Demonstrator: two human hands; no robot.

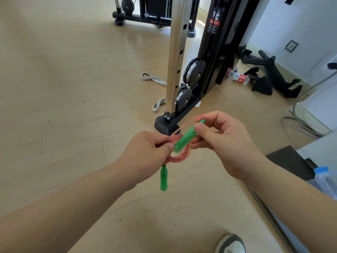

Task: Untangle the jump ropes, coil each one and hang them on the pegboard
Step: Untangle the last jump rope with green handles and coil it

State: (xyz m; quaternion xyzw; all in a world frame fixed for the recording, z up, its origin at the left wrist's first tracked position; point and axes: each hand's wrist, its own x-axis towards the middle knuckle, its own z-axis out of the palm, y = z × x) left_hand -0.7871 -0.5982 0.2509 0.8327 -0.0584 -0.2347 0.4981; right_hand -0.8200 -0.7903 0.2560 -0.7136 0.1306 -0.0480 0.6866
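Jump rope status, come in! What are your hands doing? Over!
Left hand grips the pink coil. Right hand pinches one green handle. Other green handle dangles below. Pegboard not in view, over.

Bare forearms (76,203), short trimmed fingernails (199,128), grey-and-white sneaker (230,244) on one foot
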